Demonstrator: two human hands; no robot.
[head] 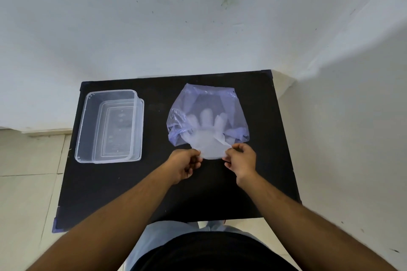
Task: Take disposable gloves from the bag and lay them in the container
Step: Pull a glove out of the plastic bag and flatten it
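Note:
A translucent purple plastic bag (pixel 208 99) lies on the right half of the black table (pixel 154 182). A clear disposable glove (pixel 209 143) sticks out of the bag's near opening, with its fingers still inside the bag. My left hand (pixel 184 165) pinches the glove's cuff at its left corner. My right hand (pixel 242 161) pinches the cuff's right corner. An open clear plastic container (pixel 88 130) stands on the left half of the table with nothing in it.
A clear lid (pixel 140 130) lies under the container, showing along its right side. A white wall rises behind and to the right of the table. Pale floor tiles (pixel 26 182) lie to the left.

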